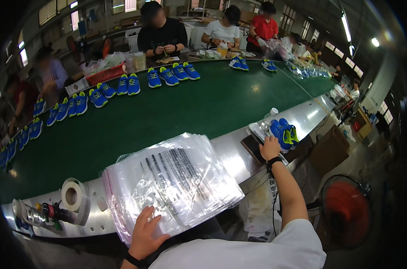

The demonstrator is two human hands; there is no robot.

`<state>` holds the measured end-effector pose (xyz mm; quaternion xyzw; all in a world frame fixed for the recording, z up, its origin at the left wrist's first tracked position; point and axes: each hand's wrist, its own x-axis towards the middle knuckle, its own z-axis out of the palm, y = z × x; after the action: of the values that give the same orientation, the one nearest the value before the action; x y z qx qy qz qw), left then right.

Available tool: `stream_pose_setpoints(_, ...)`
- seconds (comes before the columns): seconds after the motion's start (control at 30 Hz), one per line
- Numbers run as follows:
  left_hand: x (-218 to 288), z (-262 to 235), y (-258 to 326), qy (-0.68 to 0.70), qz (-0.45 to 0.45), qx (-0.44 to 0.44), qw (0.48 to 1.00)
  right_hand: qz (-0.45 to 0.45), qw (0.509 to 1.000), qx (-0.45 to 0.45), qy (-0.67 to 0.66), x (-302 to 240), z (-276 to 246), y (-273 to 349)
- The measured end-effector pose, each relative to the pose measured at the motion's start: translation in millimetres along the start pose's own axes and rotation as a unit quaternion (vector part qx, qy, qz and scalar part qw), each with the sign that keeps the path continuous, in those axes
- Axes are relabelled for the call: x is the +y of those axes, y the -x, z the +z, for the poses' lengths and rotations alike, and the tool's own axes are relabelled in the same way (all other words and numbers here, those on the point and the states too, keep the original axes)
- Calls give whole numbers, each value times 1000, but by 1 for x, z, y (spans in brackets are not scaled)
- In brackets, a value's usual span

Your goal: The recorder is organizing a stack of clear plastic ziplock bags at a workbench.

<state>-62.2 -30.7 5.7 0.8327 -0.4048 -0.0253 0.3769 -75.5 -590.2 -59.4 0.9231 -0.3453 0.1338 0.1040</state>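
Note:
My left hand (146,229) lies with spread fingers on the near edge of a thick stack of clear plastic bags (203,179) with dark print. Off to the right, my right hand (270,148) rests beside a pair of blue running shoes (282,132) with lime-green linings. Its fingers stretch forward and seem to hold nothing; whether they touch the near shoe I cannot tell. A dark phone (253,149) lies just left of that hand. Behind it are a pad of papers or bags (258,131) and a clear bottle with a white cap (273,112).
A green conveyor belt (176,112) carries several pairs of blue shoes (132,84) along its far side. At the left of my metal ledge stand a roll of labels (71,197) and a tape dispenser (46,213). A red fan (345,210) stands at right. Co-workers (161,36) sit opposite.

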Motion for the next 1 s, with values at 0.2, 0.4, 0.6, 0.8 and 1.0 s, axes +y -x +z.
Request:
stream_pose_setpoints(0.2,3,-9,21,-39,-73,66,994,-116,986,-120,-14,-19,14,13)
stream_pose_setpoints(0.4,-7,-12,21,-33,-65,116,991,-115,989,-89,12,3,11,22)
stream_pose_setpoints(0.6,-13,-7,39,-146,-95,-17,985,-116,991,-64,4,3,22,23)
stream_pose_setpoints(0.8,-18,-27,47,-147,-94,-19,984,-419,850,-107,-301,-172,-192,130)
stream_pose_setpoints(1.0,-56,-27,42,-154,-7,-64,986,-507,843,-123,-133,-233,-159,194)
